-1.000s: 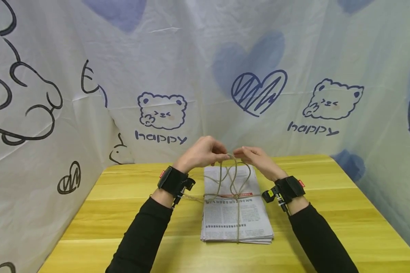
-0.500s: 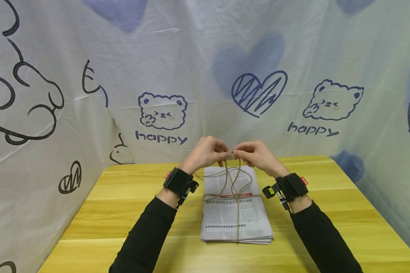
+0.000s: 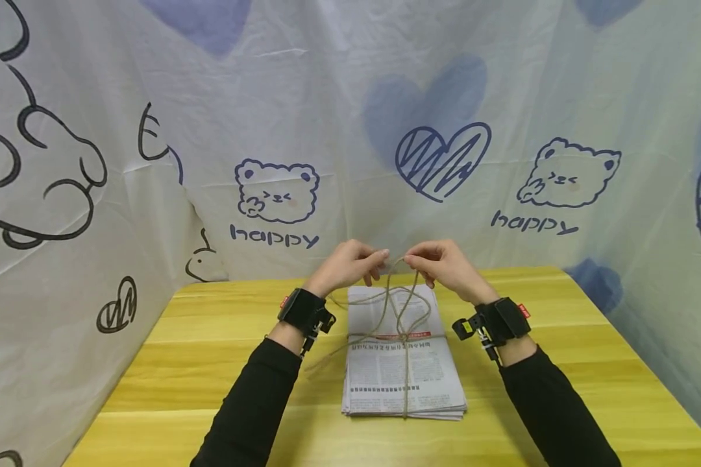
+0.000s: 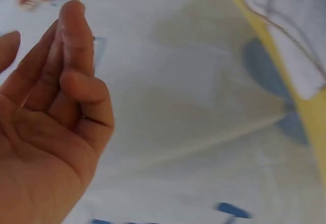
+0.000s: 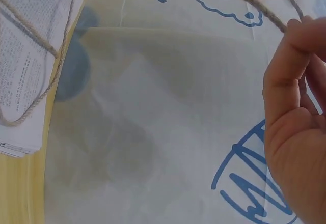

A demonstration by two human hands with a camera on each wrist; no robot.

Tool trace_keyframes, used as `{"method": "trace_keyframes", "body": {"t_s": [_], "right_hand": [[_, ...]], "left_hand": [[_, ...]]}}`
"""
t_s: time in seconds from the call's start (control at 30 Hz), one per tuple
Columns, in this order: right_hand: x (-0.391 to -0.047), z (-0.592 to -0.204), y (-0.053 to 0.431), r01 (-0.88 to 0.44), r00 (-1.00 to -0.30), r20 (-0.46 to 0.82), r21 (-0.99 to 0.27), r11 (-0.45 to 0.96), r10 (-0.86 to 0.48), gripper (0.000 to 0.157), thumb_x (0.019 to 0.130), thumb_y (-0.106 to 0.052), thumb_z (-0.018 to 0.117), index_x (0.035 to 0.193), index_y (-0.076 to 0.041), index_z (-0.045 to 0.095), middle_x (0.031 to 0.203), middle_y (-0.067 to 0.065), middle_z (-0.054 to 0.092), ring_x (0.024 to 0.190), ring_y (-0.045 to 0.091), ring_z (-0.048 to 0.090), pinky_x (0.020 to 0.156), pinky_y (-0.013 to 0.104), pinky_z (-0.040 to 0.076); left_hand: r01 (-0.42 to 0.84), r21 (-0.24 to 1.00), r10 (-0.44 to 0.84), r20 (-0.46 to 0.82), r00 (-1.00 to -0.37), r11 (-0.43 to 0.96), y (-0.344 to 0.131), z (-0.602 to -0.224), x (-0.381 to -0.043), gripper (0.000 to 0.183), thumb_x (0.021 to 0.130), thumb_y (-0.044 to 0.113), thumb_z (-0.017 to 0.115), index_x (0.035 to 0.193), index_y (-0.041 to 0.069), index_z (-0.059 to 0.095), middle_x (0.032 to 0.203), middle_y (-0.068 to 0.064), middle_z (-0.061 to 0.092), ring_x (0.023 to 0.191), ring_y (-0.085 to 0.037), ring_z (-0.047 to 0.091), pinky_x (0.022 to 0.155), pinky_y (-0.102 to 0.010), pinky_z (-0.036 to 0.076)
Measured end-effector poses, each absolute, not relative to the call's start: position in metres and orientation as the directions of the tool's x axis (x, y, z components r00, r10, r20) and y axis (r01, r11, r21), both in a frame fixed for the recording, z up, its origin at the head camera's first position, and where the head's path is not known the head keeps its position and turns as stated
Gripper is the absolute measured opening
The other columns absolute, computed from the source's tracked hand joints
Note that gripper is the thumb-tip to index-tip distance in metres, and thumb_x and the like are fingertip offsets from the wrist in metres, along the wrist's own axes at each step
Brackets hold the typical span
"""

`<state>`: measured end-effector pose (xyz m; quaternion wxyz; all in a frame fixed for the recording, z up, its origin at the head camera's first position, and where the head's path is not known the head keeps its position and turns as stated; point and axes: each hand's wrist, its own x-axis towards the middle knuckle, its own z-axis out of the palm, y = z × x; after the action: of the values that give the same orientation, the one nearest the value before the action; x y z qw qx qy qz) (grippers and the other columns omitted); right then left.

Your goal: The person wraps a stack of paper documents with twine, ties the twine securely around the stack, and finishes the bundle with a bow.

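A stack of newspapers (image 3: 380,392) lies on the table, with jute twine (image 3: 407,383) crossed around it and a knot near its middle. Loose twine loops rise from the knot. My right hand (image 3: 446,266) pinches a loop above the stack's far edge; the right wrist view shows the twine (image 5: 254,2) running into the fingertips. Just left of it is my left hand (image 3: 346,266), its thumb and fingers apart. In the left wrist view the left hand (image 4: 56,127) has relaxed fingers and nothing between them. A loose twine end trails left of the stack.
The yellow wood-grain table (image 3: 169,389) extends on both sides of the stack. A white cloth (image 3: 350,97) printed with bears and hearts hangs behind it and along the sides. Both wrists carry strapped cameras.
My right hand came in and took hold of the twine loop beside my left hand. My left hand then let go and moved slightly left. The stack has stayed put.
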<state>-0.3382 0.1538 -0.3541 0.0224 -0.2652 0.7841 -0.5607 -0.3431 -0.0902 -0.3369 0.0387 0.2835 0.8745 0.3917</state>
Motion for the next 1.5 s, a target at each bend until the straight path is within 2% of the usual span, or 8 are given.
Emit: {"method": "trace_keyframes", "body": {"t_s": [0.2, 0.37, 0.57, 0.7, 0.9, 1.1, 1.3, 1.5], "right_hand": [[-0.338, -0.358, 0.155, -0.364, -0.869, 0.245, -0.905, 0.22, -0.429, 0.024, 0.098, -0.021, 0.062, 0.109, -0.002, 0.07, 0.072, 0.005, 0.057, 0.054, 0.017, 0.05, 0.052, 0.027, 0.047], [-0.338, -0.359, 0.155, -0.356, -0.874, 0.242, -0.91, 0.215, -0.421, 0.025, 0.098, -0.022, 0.061, 0.111, -0.002, 0.068, 0.074, 0.005, 0.057, 0.056, 0.015, 0.051, 0.053, 0.029, 0.049], [-0.338, -0.357, 0.153, -0.341, -0.896, 0.245, -0.914, 0.22, -0.371, 0.026, 0.098, -0.025, 0.061, 0.111, -0.003, 0.066, 0.077, 0.008, 0.055, 0.057, 0.015, 0.05, 0.054, 0.029, 0.05], [-0.341, -0.357, 0.153, -0.326, -0.911, 0.255, -0.926, 0.19, -0.323, 0.026, 0.098, -0.026, 0.062, 0.108, -0.002, 0.064, 0.078, 0.009, 0.056, 0.056, 0.015, 0.049, 0.052, 0.029, 0.049], [-0.342, -0.358, 0.152, -0.312, -0.917, 0.255, -0.937, 0.156, -0.306, 0.025, 0.098, -0.025, 0.062, 0.106, -0.001, 0.063, 0.077, 0.009, 0.057, 0.055, 0.013, 0.05, 0.05, 0.026, 0.049], [-0.34, -0.358, 0.153, -0.301, -0.912, 0.234, -0.94, 0.161, -0.336, 0.026, 0.098, -0.028, 0.061, 0.108, -0.003, 0.063, 0.081, 0.02, 0.056, 0.056, 0.015, 0.05, 0.052, 0.029, 0.05], [-0.34, -0.359, 0.153, -0.299, -0.906, 0.226, -0.94, 0.164, -0.357, 0.028, 0.098, -0.029, 0.061, 0.11, -0.003, 0.063, 0.083, 0.023, 0.055, 0.057, 0.017, 0.05, 0.053, 0.031, 0.05], [-0.341, -0.361, 0.154, -0.299, -0.906, 0.225, -0.94, 0.165, -0.357, 0.028, 0.098, -0.029, 0.061, 0.109, -0.003, 0.064, 0.083, 0.025, 0.055, 0.056, 0.017, 0.051, 0.052, 0.03, 0.049]], "left_hand": [[0.386, 0.63, 0.475, 0.031, -0.879, 0.674, -0.093, -0.383, -0.361, 0.02, 0.099, 0.02, 0.06, 0.105, 0.007, 0.073, 0.091, -0.011, 0.071, 0.071, -0.028, 0.069, 0.061, -0.029, 0.053], [0.385, 0.474, 0.438, -0.002, -0.899, 0.792, -0.085, -0.416, -0.368, 0.026, 0.095, 0.014, 0.064, 0.12, 0.005, 0.062, 0.118, -0.017, 0.065, 0.093, -0.028, 0.066, 0.078, -0.035, 0.054], [0.441, 0.311, 0.452, 0.04, -0.891, 0.842, -0.083, -0.436, -0.37, 0.014, 0.09, -0.001, 0.063, 0.101, 0.007, 0.068, 0.098, -0.01, 0.068, 0.081, -0.023, 0.059, 0.072, -0.035, 0.049], [0.465, 0.398, 0.483, 0.06, -0.874, 0.791, -0.091, -0.435, -0.37, 0.02, 0.089, -0.004, 0.058, 0.094, 0.004, 0.076, 0.095, -0.01, 0.07, 0.078, -0.019, 0.057, 0.07, -0.031, 0.049], [0.387, 0.651, 0.451, 0.075, -0.889, 0.653, -0.11, -0.423, -0.365, 0.026, 0.096, 0.003, 0.051, 0.112, -0.002, 0.072, 0.107, -0.019, 0.071, 0.074, -0.016, 0.057, 0.062, -0.025, 0.043], [0.453, 0.642, 0.426, 0.21, -0.88, 0.619, -0.129, -0.413, -0.36, 0.025, 0.096, 0.001, 0.056, 0.116, -0.001, 0.07, 0.11, -0.019, 0.071, 0.083, -0.02, 0.067, 0.066, -0.023, 0.05], [0.463, 0.68, 0.397, 0.266, -0.878, 0.568, -0.152, -0.404, -0.35, 0.023, 0.097, 0.006, 0.058, 0.116, 0.005, 0.072, 0.108, -0.015, 0.068, 0.08, -0.023, 0.063, 0.064, -0.029, 0.048], [0.489, 0.719, 0.376, 0.33, -0.866, 0.493, -0.169, -0.404, -0.344, 0.022, 0.098, 0.009, 0.059, 0.115, 0.008, 0.073, 0.127, -0.014, 0.06, 0.093, -0.023, 0.061, 0.077, -0.034, 0.051]]}}
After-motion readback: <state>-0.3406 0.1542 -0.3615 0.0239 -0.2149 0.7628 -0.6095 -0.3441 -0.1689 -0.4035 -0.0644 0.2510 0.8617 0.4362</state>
